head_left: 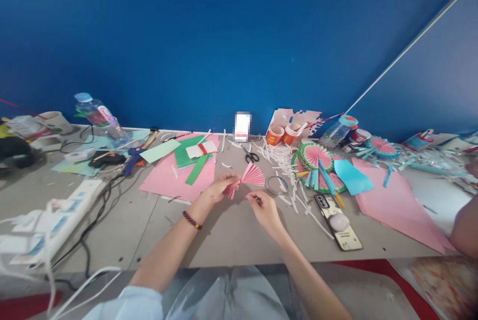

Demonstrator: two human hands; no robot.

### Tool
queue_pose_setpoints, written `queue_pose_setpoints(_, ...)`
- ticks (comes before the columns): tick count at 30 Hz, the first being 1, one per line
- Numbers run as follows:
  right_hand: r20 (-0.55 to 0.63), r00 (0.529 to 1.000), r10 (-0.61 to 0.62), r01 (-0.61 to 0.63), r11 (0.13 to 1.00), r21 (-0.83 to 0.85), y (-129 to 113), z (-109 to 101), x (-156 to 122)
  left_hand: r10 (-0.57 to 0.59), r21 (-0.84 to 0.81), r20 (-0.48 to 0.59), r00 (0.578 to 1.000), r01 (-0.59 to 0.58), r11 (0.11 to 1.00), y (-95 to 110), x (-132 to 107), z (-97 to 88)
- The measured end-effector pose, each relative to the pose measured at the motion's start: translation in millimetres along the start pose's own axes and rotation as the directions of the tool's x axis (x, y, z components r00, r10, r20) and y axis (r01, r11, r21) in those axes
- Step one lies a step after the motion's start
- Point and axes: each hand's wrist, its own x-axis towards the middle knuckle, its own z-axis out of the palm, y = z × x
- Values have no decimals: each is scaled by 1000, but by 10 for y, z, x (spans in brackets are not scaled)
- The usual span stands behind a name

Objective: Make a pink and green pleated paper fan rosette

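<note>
My left hand (220, 186) pinches the folded middle of a pink pleated paper fan (250, 176), which spreads out to the right just above the grey table (224, 235). A beaded bracelet sits on that wrist. My right hand (263, 205) is just below and right of the fan, fingers curled together in a pinch; whether anything thin is in them I cannot make out.
Pink paper sheets (175, 178), green card and scissors (252, 157) lie behind the hands. Finished paper fans (315, 158), white paper strips, a tape roll (276, 185) and a phone (338, 220) lie to the right. A power strip (63, 215), cables and a water bottle (99, 116) are left. Another person's arm (465, 228) shows at far right.
</note>
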Motion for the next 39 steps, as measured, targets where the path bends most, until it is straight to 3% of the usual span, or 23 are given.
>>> queue_pose_setpoints(3,114,982,152,-174,960,218,99,-26,104,4,-81,147,989,8,997,14,-49,18)
queue_pose_setpoints(6,252,931,263,-341,873,349,136,-112,219,-1,-19,254,967,6,1000,30,-99,17)
queue_pose_setpoints(7,341,907,247,-370,853,369,137,-157,259,-5,26,274,962,-2,1000,35,-113,15)
queue_pose_setpoints(9,407,883,235,-398,835,380,130,-260,342,-24,139,318,948,-22,990,39,-133,14)
queue_pose_setpoints(12,569,792,223,-473,814,339,113,-412,477,-74,292,384,920,-45,955,31,-143,19)
queue_pose_setpoints(17,708,672,216,-418,900,122,41,-586,730,-99,455,383,918,-95,885,12,-123,28)
queue_pose_setpoints(18,753,622,215,-397,915,67,15,-607,781,-103,476,389,915,-105,873,10,-121,31)
queue_pose_setpoints(21,811,544,215,-267,961,-76,-86,-626,902,-115,530,395,911,-124,839,-2,-127,46)
queue_pose_setpoints(22,812,542,215,-202,972,-122,-128,-616,922,-113,548,384,916,-128,827,-11,-132,52)
queue_pose_setpoints(24,783,587,208,-56,975,-217,-221,-573,913,-84,576,338,937,-136,806,-37,-137,60)
queue_pose_setpoints(27,622,769,149,143,907,-395,-379,-480,774,-4,564,265,964,-151,812,-76,-122,47)
queue_pose_setpoints(29,530,844,80,223,847,-483,-482,-420,628,35,533,252,967,-169,829,-85,-99,20)
queue_pose_setpoints(31,459,887,50,250,785,-567,-562,-368,478,55,516,230,972,-170,839,-77,-74,-8)
queue_pose_setpoints(33,411,911,-17,293,730,-618,-601,-313,345,55,520,178,983,-142,843,-58,-55,-24)
queue_pose_setpoints(36,396,907,-142,384,660,-645,-563,-206,187,58,516,94,994,-98,851,-35,-43,-10)
queue_pose_setpoints(39,286,925,-252,381,631,-676,-460,-88,63,95,487,-4,996,-81,870,-33,-41,27)
